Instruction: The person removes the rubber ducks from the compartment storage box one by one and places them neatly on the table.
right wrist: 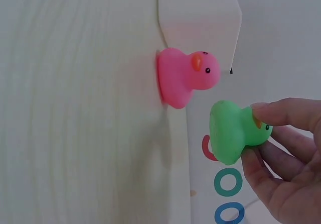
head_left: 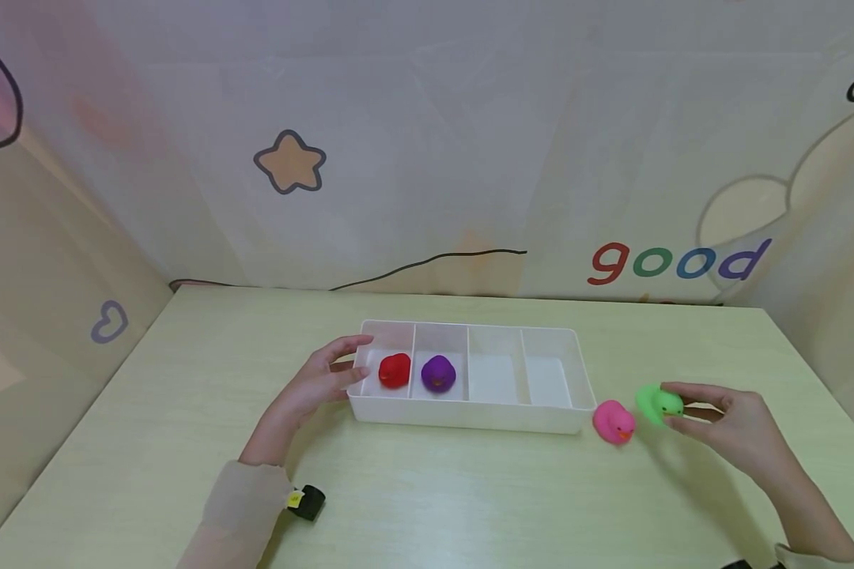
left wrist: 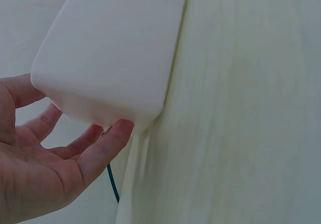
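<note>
A white divided tray lies on the table, and my left hand holds its left end. In the left wrist view the fingers curve against the tray's end wall, with one digit at the rim. A red rubber duck sits in the leftmost compartment and a purple rubber duck in the one beside it. My right hand pinches a green rubber duck above the table between thumb and fingers. A pink rubber duck stands by the tray's right front corner, left of the green one.
The pale wooden table meets a printed cloth backdrop at its back edge. More cloth hangs along both sides. A black band piece with a yellow label is at the left wrist.
</note>
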Demonstrator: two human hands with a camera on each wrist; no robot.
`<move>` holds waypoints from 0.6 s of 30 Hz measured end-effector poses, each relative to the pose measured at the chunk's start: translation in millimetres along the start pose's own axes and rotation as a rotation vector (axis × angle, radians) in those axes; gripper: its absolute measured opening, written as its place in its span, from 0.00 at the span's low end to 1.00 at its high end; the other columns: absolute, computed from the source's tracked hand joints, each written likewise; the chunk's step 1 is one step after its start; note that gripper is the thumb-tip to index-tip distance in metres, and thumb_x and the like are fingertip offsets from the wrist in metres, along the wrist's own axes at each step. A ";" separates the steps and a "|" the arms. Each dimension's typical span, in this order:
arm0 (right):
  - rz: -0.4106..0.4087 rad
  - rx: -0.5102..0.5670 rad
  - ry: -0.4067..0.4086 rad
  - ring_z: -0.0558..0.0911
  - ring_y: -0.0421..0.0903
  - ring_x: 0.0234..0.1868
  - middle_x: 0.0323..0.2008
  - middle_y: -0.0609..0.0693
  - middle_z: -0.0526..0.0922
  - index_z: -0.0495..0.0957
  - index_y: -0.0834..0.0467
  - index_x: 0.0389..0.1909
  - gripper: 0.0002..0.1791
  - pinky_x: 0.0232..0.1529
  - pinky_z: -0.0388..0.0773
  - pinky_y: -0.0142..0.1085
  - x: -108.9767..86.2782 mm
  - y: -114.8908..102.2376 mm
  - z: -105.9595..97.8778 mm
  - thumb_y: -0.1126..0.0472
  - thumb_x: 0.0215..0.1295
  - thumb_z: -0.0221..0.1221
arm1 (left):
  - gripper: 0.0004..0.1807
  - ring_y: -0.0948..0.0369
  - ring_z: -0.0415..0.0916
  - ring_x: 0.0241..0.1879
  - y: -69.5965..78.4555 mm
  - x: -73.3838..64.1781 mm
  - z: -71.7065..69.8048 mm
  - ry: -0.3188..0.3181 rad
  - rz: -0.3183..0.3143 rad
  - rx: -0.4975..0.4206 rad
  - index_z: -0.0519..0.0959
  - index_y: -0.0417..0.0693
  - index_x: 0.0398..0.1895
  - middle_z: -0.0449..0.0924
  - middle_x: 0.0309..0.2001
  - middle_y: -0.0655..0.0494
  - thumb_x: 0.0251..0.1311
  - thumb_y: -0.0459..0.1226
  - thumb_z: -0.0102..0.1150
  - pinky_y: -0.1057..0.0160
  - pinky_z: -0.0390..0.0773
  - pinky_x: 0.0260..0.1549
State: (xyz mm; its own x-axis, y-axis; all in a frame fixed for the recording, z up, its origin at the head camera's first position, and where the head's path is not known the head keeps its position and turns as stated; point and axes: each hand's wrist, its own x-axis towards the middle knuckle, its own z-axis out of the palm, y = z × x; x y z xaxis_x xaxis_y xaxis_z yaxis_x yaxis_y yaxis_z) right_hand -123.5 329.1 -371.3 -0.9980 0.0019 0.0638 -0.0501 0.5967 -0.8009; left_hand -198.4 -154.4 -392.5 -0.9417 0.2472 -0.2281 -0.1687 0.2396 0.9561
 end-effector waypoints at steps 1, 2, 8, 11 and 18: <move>0.001 -0.009 -0.005 0.77 0.25 0.34 0.35 0.26 0.79 0.77 0.69 0.46 0.23 0.31 0.78 0.24 -0.4 1.6 -0.6 0.63 0.49 0.67 | 0.27 0.44 0.56 0.62 0.0 0.0 0.2 0.001 0.000 0.001 0.63 0.52 0.64 0.53 0.66 0.45 0.59 0.34 0.54 0.50 0.74 0.48; -0.009 -0.033 -0.018 0.77 0.25 0.34 0.35 0.25 0.78 0.76 0.70 0.47 0.25 0.32 0.78 0.24 -0.9 2.9 -1.6 0.62 0.49 0.67 | 0.27 0.44 0.56 0.62 0.0 0.0 0.3 0.001 0.001 0.000 0.63 0.52 0.64 0.53 0.66 0.45 0.60 0.33 0.54 0.50 0.74 0.49; 0.017 -0.114 -0.064 0.75 0.23 0.34 0.36 0.26 0.77 0.75 0.71 0.48 0.26 0.32 0.77 0.24 -2.3 10.4 -2.7 0.61 0.49 0.67 | 0.27 0.44 0.56 0.62 0.5 -0.3 0.3 0.001 0.001 0.005 0.63 0.52 0.64 0.53 0.66 0.45 0.60 0.33 0.54 0.50 0.74 0.48; 0.013 -0.130 -0.082 0.76 0.24 0.34 0.37 0.29 0.79 0.75 0.71 0.48 0.25 0.32 0.77 0.24 -2.3 14.0 -1.3 0.63 0.49 0.67 | 0.27 0.44 0.57 0.62 0.8 -0.6 0.3 0.003 -0.002 0.004 0.63 0.52 0.64 0.53 0.66 0.45 0.60 0.33 0.54 0.50 0.74 0.48; 0.009 -0.165 -0.099 0.76 0.25 0.33 0.39 0.42 0.82 0.76 0.72 0.47 0.24 0.32 0.78 0.25 -2.4 18.3 1.1 0.66 0.47 0.67 | 0.27 0.45 0.57 0.62 1.4 -0.9 0.6 0.007 -0.009 0.007 0.64 0.53 0.63 0.53 0.67 0.46 0.60 0.34 0.54 0.50 0.74 0.49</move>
State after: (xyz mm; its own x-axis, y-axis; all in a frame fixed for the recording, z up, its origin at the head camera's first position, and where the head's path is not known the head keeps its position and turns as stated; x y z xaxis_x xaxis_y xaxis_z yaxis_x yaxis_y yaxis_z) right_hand -122.0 339.2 -386.8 -0.9978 -0.0664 -0.0086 -0.0419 0.7206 -0.6921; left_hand -197.6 -153.7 -391.1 -0.9422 0.2388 -0.2351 -0.1747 0.2486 0.9527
